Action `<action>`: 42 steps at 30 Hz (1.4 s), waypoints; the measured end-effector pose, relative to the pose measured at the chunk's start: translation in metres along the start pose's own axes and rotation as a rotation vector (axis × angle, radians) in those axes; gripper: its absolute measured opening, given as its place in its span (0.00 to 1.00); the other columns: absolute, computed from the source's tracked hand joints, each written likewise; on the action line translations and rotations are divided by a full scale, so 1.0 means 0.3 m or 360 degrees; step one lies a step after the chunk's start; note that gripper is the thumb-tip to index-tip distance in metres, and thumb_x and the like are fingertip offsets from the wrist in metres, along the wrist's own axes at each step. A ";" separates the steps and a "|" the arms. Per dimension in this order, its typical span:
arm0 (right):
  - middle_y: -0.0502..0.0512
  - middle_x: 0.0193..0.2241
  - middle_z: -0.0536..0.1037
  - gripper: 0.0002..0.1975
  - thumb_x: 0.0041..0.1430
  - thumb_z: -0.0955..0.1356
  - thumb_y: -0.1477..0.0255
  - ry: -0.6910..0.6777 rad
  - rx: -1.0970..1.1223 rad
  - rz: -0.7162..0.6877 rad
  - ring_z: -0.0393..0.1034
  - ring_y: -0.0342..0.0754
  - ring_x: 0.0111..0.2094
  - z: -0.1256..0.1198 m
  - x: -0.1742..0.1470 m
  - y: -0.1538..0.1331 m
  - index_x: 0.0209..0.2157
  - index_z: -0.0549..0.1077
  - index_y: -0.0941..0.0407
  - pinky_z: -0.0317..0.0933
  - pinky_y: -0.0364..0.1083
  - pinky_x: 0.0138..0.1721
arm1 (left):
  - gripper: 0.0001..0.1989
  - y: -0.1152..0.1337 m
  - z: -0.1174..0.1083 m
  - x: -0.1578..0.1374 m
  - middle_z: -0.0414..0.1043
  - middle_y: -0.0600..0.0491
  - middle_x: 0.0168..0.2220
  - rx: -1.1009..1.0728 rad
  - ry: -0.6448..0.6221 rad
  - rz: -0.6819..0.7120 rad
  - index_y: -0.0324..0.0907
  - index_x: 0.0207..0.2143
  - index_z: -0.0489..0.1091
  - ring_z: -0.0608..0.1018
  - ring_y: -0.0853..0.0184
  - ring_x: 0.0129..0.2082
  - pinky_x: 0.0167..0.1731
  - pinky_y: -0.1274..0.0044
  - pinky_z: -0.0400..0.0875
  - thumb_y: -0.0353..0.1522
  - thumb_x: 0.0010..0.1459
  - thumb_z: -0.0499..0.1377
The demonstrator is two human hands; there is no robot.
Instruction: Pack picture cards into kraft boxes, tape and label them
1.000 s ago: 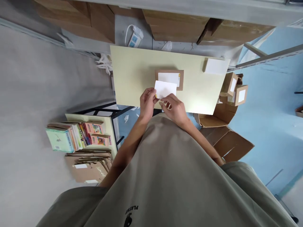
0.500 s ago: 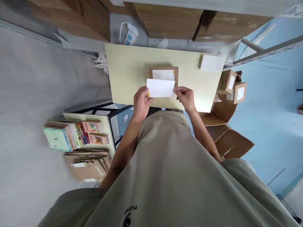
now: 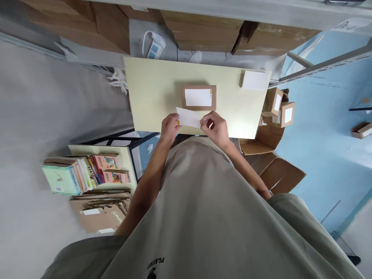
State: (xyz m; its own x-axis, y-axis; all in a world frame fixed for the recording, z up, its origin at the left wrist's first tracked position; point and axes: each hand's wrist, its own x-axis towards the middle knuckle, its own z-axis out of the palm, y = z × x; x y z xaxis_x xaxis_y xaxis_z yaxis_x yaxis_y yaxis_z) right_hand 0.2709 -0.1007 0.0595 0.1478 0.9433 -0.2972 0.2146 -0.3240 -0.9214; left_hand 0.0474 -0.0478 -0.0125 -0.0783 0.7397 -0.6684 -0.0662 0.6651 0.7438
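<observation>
A white label sheet point(image 3: 189, 117) with a small yellow mark at its left end is held between my two hands, tilted and slightly bent. My left hand point(image 3: 170, 128) pinches its left end. My right hand point(image 3: 214, 127) has thumb and forefinger closed at its right corner. Just beyond the sheet lies a small cardboard box point(image 3: 214, 101) on the pale yellow tabletop point(image 3: 154, 93). On the box's top is another white label point(image 3: 198, 97) with a yellow mark near its right edge. Any print on the labels is too faint to read.
A white stack of sheets point(image 3: 255, 80) lies at the table's far right. Behind the table are a power strip point(image 3: 156, 48) and large cartons point(image 3: 203, 33). Labelled boxes point(image 3: 273, 101) and an open carton point(image 3: 257, 145) stand at right; books point(image 3: 84, 170) and flattened cardboard point(image 3: 101, 211) at left.
The held label sheet has moved toward my body, off the box, and is now tilted and bent. The label on the box shows fully. My right hand has moved left, nearer my left hand.
</observation>
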 end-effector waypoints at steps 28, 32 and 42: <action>0.58 0.35 0.83 0.13 0.79 0.70 0.68 0.0169 -0.0587 0.0675 0.80 0.57 0.43 -0.012 0.441 0.311 0.34 0.73 0.50 0.74 0.55 0.54 | 0.10 -0.027 0.179 0.366 0.81 0.56 0.30 0.0521 0.0185 0.0293 0.46 0.32 0.79 0.81 0.64 0.35 0.45 0.73 0.75 0.30 0.68 0.74; 0.60 0.37 0.85 0.13 0.79 0.69 0.67 0.0123 -0.0663 0.0710 0.80 0.58 0.44 -0.016 0.453 0.309 0.35 0.75 0.51 0.75 0.56 0.54 | 0.10 -0.024 0.188 0.364 0.83 0.54 0.33 0.0625 0.0231 0.0306 0.44 0.33 0.79 0.83 0.64 0.37 0.47 0.73 0.77 0.28 0.70 0.70; 0.68 0.50 0.89 0.11 0.82 0.67 0.70 0.0135 -0.0781 0.0748 0.84 0.62 0.54 0.001 0.438 0.263 0.43 0.81 0.54 0.77 0.57 0.57 | 0.06 -0.050 0.176 0.396 0.85 0.51 0.34 0.0715 0.0229 0.0378 0.44 0.36 0.82 0.86 0.62 0.40 0.49 0.72 0.80 0.32 0.69 0.71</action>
State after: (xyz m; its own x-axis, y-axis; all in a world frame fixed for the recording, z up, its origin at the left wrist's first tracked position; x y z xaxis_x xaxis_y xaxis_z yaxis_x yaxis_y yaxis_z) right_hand 0.3069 -0.0021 -0.0523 0.4033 0.6918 -0.5989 0.5186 -0.7121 -0.4733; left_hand 0.0917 0.0356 -0.1034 -0.1770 0.8750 -0.4507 0.4006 0.4823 0.7790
